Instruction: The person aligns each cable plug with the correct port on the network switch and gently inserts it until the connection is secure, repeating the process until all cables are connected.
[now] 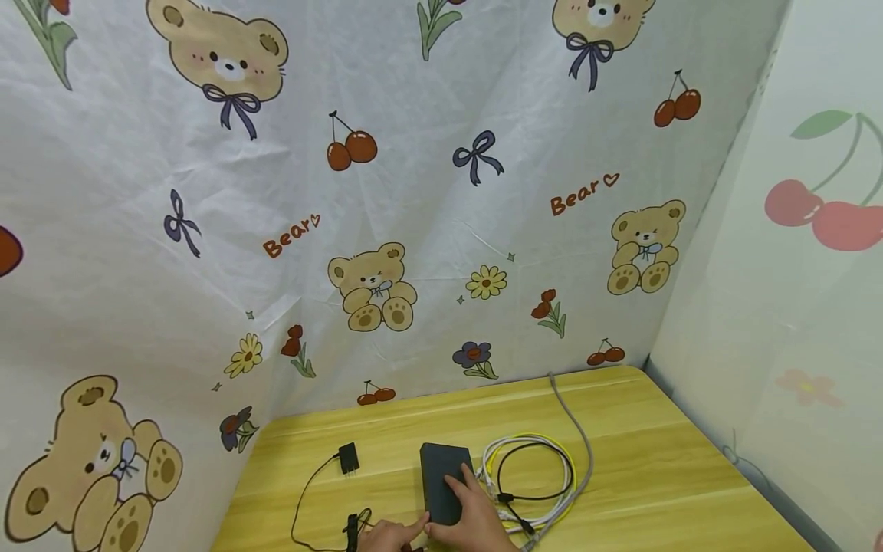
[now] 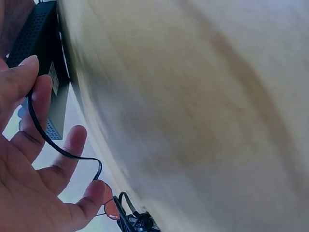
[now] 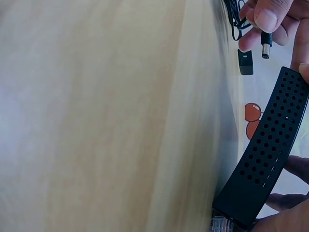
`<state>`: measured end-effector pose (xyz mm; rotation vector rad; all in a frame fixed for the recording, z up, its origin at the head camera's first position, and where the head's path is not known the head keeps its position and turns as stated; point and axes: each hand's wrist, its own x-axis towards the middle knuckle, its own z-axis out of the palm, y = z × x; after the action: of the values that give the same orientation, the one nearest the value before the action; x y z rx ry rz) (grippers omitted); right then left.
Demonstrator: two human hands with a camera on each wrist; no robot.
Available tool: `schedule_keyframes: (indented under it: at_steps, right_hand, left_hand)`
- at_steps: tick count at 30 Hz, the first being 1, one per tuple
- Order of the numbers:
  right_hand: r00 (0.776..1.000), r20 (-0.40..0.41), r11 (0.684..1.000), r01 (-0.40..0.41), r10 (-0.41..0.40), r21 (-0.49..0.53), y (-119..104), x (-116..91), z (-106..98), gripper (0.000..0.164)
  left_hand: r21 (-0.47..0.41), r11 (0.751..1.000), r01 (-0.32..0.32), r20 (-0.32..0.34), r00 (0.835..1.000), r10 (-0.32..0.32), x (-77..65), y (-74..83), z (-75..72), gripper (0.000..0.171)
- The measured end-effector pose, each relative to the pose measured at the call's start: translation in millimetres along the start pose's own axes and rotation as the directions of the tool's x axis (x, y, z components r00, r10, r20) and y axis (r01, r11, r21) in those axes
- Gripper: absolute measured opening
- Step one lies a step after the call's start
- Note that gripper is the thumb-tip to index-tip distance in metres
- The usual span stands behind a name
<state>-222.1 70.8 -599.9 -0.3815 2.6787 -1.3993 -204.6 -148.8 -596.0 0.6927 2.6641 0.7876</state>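
A flat black network switch (image 1: 441,468) with perforated sides stands tilted at the table's front middle. My right hand (image 1: 476,517) holds it, the fingers on its broad face and the thumb by its near edge. In the right wrist view, metallic ports (image 3: 222,224) show at the lower end of the switch. My left hand (image 1: 386,537) pinches the barrel plug (image 3: 266,48) of a thin black power cable (image 2: 53,144), close to the switch but apart from it. The cable runs across the left palm. To the left lies the black power adapter (image 1: 349,458), prongs toward me.
Coiled white, yellow and black cables (image 1: 567,460) lie right of the switch. A grey cable (image 1: 579,425) runs from the table's back edge past them. A bundled part of the black power cable (image 1: 352,529) sits beside the left hand. A patterned cloth (image 1: 428,215) hangs behind the wooden table (image 1: 662,460).
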Motion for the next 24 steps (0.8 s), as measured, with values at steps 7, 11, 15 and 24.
schedule_keyframes:
  at_steps: [7,11,15,24]
  right_hand:
    - [1.0,-0.004,1.0,-0.001,0.001,0.0,0,-1,0,0.081]
    - [1.0,0.001,1.0,-0.009,0.009,0.003,1,0,0,0.082]
    - [1.0,0.006,1.0,-0.023,0.023,0.011,1,0,-1,0.085]
    - [1.0,-0.003,1.0,-0.017,0.017,0.012,1,2,1,0.087]
  left_hand:
    - [-0.03,0.999,-0.022,-0.026,0.999,0.021,-0.3,-2.0,0.8,0.051]
    - [-0.051,0.997,-0.05,-0.05,0.998,0.048,-0.9,-5.0,4.6,0.046]
    - [-0.042,0.996,-0.083,-0.134,0.988,0.076,-0.5,-5.4,9.2,0.038]
    - [0.02,0.989,-0.148,-0.2,0.968,0.149,3.1,-4.7,8.8,0.033]
